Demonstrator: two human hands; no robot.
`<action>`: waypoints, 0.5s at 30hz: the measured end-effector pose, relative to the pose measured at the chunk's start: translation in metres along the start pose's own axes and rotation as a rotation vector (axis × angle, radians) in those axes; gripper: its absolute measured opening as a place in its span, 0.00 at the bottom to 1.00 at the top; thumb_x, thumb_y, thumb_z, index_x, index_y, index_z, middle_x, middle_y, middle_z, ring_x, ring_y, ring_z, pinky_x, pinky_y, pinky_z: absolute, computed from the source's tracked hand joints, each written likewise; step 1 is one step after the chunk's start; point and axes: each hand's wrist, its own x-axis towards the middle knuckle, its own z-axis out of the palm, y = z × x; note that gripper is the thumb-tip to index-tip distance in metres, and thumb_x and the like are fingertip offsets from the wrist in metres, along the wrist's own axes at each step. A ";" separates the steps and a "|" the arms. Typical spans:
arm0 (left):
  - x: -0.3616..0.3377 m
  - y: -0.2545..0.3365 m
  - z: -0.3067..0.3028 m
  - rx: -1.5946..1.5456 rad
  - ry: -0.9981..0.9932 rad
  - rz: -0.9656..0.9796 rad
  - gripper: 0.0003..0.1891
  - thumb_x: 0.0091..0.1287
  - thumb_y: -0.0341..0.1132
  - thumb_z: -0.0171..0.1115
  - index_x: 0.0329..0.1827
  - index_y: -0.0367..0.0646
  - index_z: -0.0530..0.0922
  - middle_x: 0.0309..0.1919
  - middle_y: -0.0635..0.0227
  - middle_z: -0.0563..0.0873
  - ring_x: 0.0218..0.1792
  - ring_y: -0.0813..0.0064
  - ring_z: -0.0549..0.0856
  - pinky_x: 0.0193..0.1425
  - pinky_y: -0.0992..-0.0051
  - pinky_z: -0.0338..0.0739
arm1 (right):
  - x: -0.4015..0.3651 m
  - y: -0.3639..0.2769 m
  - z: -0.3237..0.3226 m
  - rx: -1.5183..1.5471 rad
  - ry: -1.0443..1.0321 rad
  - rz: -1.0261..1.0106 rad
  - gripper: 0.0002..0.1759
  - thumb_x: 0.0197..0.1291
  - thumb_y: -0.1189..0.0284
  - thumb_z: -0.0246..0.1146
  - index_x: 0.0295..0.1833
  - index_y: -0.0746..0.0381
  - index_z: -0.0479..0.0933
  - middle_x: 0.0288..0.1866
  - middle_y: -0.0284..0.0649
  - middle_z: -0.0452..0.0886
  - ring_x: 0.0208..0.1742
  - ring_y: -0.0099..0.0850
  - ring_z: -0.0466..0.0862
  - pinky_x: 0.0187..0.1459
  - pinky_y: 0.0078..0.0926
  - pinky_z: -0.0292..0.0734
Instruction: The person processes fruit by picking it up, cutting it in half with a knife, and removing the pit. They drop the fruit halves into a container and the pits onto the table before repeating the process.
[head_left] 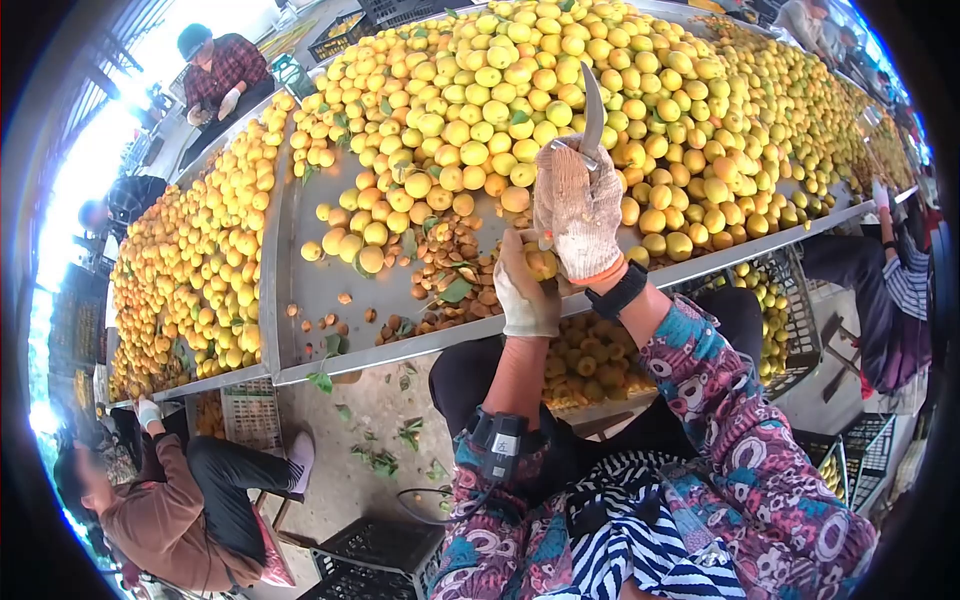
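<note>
My right hand, in a knitted glove with an orange cuff, is closed around a knife whose curved blade points up and away from me. Just left of it and lower, my left hand, also gloved, grips an apricot, partly hidden by the fingers. Both hands are close together above the near edge of the metal table. A large heap of yellow apricots rises beyond them. To the left of my left hand lies a pile of brown pits or cut pieces with some green leaves.
Below the table edge, between my knees, is a container of apricots. A black crate stands to the right, another on the floor. A seated person is at left, another at far left, another at right.
</note>
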 end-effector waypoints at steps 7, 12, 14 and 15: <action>0.003 0.007 0.006 -0.419 -0.007 -0.336 0.13 0.72 0.43 0.49 0.38 0.42 0.73 0.27 0.72 0.78 0.29 0.83 0.78 0.30 0.78 0.73 | -0.002 0.026 -0.023 0.106 -0.116 0.128 0.14 0.70 0.69 0.54 0.55 0.65 0.73 0.42 0.36 0.81 0.42 0.25 0.81 0.44 0.20 0.78; -0.008 -0.041 0.026 -0.676 0.166 -0.403 0.18 0.74 0.45 0.47 0.34 0.40 0.75 0.22 0.65 0.73 0.25 0.73 0.73 0.30 0.70 0.70 | -0.001 0.031 -0.034 0.545 -0.050 0.374 0.21 0.73 0.54 0.44 0.53 0.57 0.73 0.28 0.31 0.74 0.25 0.27 0.75 0.27 0.25 0.73; 0.000 -0.045 0.018 -0.184 0.081 -0.060 0.16 0.51 0.35 0.58 0.43 0.39 0.77 0.30 0.54 0.79 0.35 0.55 0.80 0.39 0.62 0.74 | 0.017 0.046 -0.045 0.548 -0.416 0.261 0.21 0.74 0.51 0.42 0.45 0.55 0.72 0.15 0.24 0.60 0.10 0.22 0.58 0.11 0.25 0.53; 0.000 -0.047 0.023 0.125 0.162 0.091 0.12 0.62 0.37 0.54 0.43 0.40 0.77 0.28 0.59 0.80 0.29 0.62 0.81 0.30 0.66 0.74 | 0.015 0.048 -0.046 0.592 -0.397 0.310 0.20 0.74 0.52 0.45 0.42 0.55 0.73 0.15 0.25 0.60 0.10 0.21 0.56 0.10 0.24 0.49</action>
